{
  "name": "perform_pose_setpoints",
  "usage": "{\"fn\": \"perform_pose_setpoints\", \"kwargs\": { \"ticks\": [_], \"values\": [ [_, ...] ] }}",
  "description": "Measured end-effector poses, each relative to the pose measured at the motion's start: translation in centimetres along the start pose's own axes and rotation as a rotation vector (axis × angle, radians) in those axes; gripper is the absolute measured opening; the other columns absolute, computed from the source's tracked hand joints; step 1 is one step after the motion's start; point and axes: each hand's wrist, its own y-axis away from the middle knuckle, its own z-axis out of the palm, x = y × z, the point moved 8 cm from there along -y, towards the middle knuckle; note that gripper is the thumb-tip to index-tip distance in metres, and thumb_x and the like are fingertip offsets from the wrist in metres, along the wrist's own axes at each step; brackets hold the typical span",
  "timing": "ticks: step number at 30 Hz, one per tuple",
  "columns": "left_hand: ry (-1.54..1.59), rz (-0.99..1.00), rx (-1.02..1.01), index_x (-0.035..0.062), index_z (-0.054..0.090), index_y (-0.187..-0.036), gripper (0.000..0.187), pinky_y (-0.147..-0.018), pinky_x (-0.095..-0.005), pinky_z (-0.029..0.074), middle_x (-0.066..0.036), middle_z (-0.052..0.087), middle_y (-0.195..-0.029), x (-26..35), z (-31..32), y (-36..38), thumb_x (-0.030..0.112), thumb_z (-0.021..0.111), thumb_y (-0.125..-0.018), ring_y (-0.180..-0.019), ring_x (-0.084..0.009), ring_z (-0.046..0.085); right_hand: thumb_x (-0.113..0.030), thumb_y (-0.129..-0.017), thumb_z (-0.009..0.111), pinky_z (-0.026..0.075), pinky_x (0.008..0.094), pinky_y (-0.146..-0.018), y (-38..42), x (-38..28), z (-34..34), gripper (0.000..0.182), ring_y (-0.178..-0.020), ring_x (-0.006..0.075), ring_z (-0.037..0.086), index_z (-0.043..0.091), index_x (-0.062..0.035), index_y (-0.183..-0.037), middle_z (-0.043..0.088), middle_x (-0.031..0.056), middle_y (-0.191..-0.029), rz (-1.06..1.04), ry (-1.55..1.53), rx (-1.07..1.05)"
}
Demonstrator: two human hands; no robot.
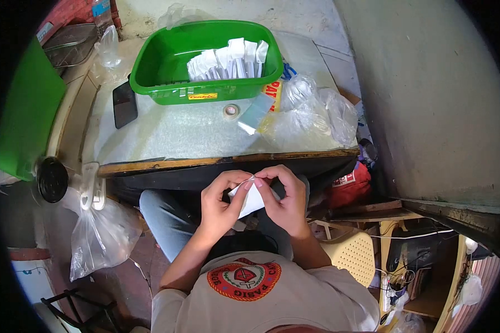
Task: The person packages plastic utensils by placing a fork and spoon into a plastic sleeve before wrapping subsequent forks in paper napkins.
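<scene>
Just in front of the table's edge, a small white packet [252, 202] is held over the lap. My left hand [223, 201] pinches its top edge from the left. My right hand [284, 197] pinches the same edge from the right, and the fingertips of both hands nearly meet. Several similar white packets [228, 60] stand in a row inside the green basin [166, 91] on the table [166, 136]. A roll of tape [231, 111] and a clear plastic sleeve [255, 112] lie in front of the basin.
A dark phone [125, 105] lies left of the basin. Clear plastic bags [311, 114] sit at the table's right side. Another plastic bag [103, 238] hangs at the left. A yellow perforated seat [354, 256] is at the lower right.
</scene>
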Motion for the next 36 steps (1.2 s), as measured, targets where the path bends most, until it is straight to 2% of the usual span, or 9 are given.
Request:
{"fn": "perform_pose_setpoints", "kwargs": {
  "ticks": [2,5,12,14,17,27,29,36],
  "values": [
    [0.054,-0.054,-0.024,-0.0034,0.061,-0.099,0.011,-0.077,-0.0229,0.049,-0.008,0.067,-0.098,-0.6,0.2,0.0,-0.002,0.064,-0.089,-0.086,-0.0098,0.062,0.002,-0.084,0.068,0.047,0.0252,-0.069,0.0,0.2,0.2,0.010,-0.072,0.0139,0.059,0.063,0.0012,-0.092,0.065,0.0089,-0.084,0.034,-0.017,-0.014],
    [0.120,-0.012,-0.005,-0.0037,0.063,-0.100,0.011,-0.071,-0.0230,0.050,-0.010,0.068,-0.097,-0.5,0.1,-0.1,-0.003,0.064,-0.089,-0.082,-0.0099,0.064,0.002,-0.084,0.068,0.047,0.0249,-0.069,0.2,0.7,0.4,0.010,-0.073,0.0128,0.059,0.062,0.0017,-0.092,0.065,0.0086,-0.083,0.073,-0.078,-0.032],
    [0.223,-0.067,-0.007,-0.0035,0.063,-0.100,0.011,-0.071,-0.0221,0.049,-0.009,0.068,-0.097,-1.1,0.3,0.0,-0.003,0.063,-0.089,-0.080,-0.0080,0.062,0.002,-0.085,0.067,0.046,0.0249,-0.068,0.2,0.7,0.5,0.008,-0.072,0.0123,0.057,0.063,0.0016,-0.091,0.064,0.0080,-0.081,0.064,-0.078,-0.053],
    [0.152,-0.074,-0.025,-0.0035,0.063,-0.100,0.011,-0.069,-0.0213,0.048,-0.009,0.068,-0.097,-1.5,0.2,0.0,-0.003,0.064,-0.089,-0.075,-0.0067,0.059,-0.001,-0.081,0.069,0.046,0.0314,-0.069,0.2,0.8,0.5,0.009,-0.069,0.0222,0.059,0.065,-0.0035,-0.089,0.062,0.0094,-0.078,0.072,-0.037,-0.036],
    [0.079,-0.028,-0.017,-0.0034,0.064,-0.097,0.010,-0.067,-0.0214,0.047,-0.010,0.068,-0.096,-1.2,0.0,-0.1,-0.004,0.065,-0.087,-0.070,-0.0070,0.057,-0.002,-0.081,0.069,0.046,0.0325,-0.070,0.2,0.7,0.5,0.009,-0.069,0.0234,0.059,0.065,-0.0041,-0.089,0.062,0.0089,-0.078,0.054,-0.036,-0.032],
    [0.016,-0.001,0.039,-0.0033,0.064,-0.094,0.007,-0.069,-0.0235,0.048,-0.010,0.067,-0.092,-1.0,-0.2,-0.3,-0.004,0.065,-0.086,-0.073,-0.0100,0.059,-0.001,-0.081,0.070,0.047,0.0327,-0.072,0.3,0.3,0.5,0.010,-0.072,0.0239,0.060,0.065,-0.0047,-0.090,0.064,0.0090,-0.080,0.002,0.018,-0.011],
    [-0.023,0.023,0.057,-0.0040,0.063,-0.094,0.007,-0.070,-0.0237,0.048,-0.009,0.067,-0.091,-0.4,-0.4,-0.4,-0.004,0.064,-0.087,-0.074,-0.0106,0.059,0.002,-0.083,0.068,0.047,0.0274,-0.069,0.2,0.1,0.6,0.009,-0.072,0.0163,0.059,0.065,0.0003,-0.091,0.065,0.0087,-0.081,0.030,-0.011,-0.050],
    [0.029,0.000,0.128,-0.0045,0.059,-0.098,0.007,-0.069,-0.0226,0.047,-0.007,0.064,-0.085,-0.8,-0.8,-0.2,-0.002,0.059,-0.091,-0.074,-0.0083,0.058,0.001,-0.083,0.069,0.047,0.0257,-0.071,0.4,0.5,0.4,0.011,-0.075,0.0147,0.061,0.066,0.0003,-0.093,0.066,0.0088,-0.083,0.067,-0.025,-0.085]
  ]
}}
